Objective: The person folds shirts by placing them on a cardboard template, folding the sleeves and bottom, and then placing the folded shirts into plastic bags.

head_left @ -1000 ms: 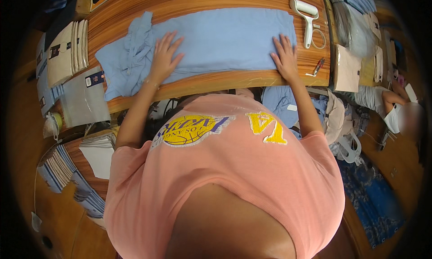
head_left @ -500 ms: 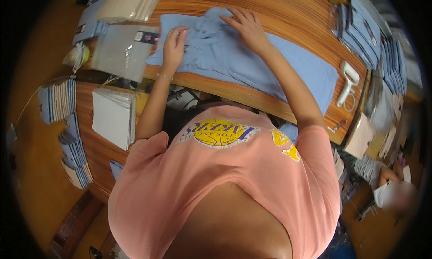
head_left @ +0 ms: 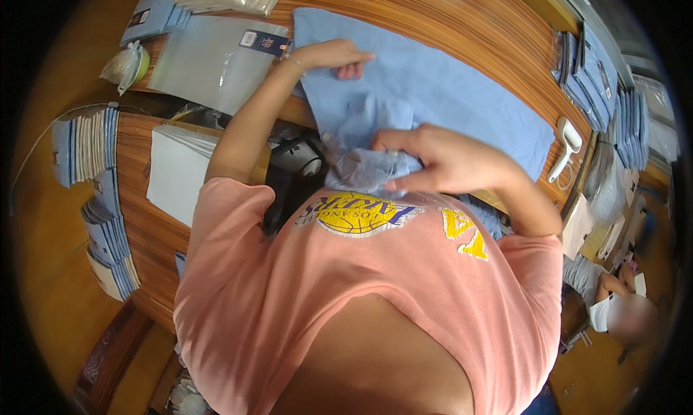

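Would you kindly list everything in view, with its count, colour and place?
Wood-grain table: one, brown, top centre.
Long fabric garment: one, light blue, across the table.
Plastic-handled lint roller: one, white, table's right end.
Flat plastic bag: at least one, clear, table's left end.
Rectangular tag: one, dark blue, bag's far right corner.
Folded fabric packs: several, light blue and cream, left and right.
Flat sheet stack: one, white, left side.
Round thing in thin bag: one, pale green, left.
Another person: one, white and grey clothing, far right.
Short-sleeved fabric shirt: one, pink, worn by the person.
Left grip: one, bare, over the garment's left part.
Right grip: one, bare, holding bunched garment fabric.
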Demonstrator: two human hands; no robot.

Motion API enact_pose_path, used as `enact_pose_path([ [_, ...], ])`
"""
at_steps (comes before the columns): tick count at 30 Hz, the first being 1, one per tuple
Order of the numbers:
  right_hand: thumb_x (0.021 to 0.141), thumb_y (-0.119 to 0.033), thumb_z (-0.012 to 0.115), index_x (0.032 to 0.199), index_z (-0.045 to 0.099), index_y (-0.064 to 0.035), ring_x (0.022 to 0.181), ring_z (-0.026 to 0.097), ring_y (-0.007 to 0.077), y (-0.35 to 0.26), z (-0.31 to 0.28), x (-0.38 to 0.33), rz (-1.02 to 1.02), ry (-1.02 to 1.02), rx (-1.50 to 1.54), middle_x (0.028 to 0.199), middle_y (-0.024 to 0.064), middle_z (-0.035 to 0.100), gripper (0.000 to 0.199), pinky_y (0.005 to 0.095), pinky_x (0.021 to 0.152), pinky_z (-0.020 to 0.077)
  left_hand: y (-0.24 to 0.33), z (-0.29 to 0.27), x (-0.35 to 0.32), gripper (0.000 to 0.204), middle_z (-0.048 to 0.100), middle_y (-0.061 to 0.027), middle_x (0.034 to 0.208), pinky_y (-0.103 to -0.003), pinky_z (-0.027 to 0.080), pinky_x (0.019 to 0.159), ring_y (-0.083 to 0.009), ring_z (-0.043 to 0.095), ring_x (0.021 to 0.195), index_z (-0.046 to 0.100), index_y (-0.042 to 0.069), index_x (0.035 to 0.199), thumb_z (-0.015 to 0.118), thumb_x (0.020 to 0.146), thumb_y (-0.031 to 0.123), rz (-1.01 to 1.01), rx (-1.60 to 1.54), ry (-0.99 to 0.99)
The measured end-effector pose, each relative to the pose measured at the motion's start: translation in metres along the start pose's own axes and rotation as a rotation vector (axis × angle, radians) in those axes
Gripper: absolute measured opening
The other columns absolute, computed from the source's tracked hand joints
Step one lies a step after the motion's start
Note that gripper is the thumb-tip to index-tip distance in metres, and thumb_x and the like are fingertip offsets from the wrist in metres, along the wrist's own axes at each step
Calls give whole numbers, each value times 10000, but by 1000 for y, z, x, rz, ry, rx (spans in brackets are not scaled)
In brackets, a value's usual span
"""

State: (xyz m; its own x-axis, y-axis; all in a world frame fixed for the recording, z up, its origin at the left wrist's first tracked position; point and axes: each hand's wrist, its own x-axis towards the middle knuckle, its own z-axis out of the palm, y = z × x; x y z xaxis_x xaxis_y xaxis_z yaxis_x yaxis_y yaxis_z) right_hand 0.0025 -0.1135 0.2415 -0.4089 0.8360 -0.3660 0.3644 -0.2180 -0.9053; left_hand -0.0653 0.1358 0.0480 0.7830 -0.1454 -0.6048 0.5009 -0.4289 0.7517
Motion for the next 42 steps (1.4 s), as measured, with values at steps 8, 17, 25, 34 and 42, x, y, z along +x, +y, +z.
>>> enact_pose_path([
  [8,765,-182,687,1029,565,-33,846,510,102,56,-3,-92,117,863,166,898,1,565,327,235,745,418,-9,-5,-14,583,634,-145,734,-354,446,725,-289,580,713,687,9,828,457,859,544,-94,202,196],
  [17,818,-56,606,1077,599,-66,804,510,53,224,-27,-142,179,1322,284,925,-31,587,259,178,663,382,-22,-53,-20,402,637,-123,1032,-366,435,830,-313,593,950,610,14,1044,651,767,304,77,656,564],
  [25,782,-98,634,1003,656,-123,741,516,87,279,-20,-160,451,1344,278,850,-21,605,224,214,663,391,-36,-58,-7,288,613,-113,1024,-370,377,897,-279,534,1024,614,85,1027,578,849,308,109,773,807],
  [34,744,-64,657,1030,665,-105,728,501,144,318,-6,-155,384,1401,108,862,29,607,289,254,699,416,-63,-67,3,278,602,-89,1026,-367,380,889,-274,504,1043,635,51,949,567,862,306,38,792,928],
  [42,734,-55,648,978,688,-96,788,514,181,292,-8,-155,415,1412,-104,897,84,601,251,279,744,426,-84,-74,-3,261,569,-95,1091,-363,363,926,-278,467,1081,661,39,908,626,826,283,246,611,1020],
])
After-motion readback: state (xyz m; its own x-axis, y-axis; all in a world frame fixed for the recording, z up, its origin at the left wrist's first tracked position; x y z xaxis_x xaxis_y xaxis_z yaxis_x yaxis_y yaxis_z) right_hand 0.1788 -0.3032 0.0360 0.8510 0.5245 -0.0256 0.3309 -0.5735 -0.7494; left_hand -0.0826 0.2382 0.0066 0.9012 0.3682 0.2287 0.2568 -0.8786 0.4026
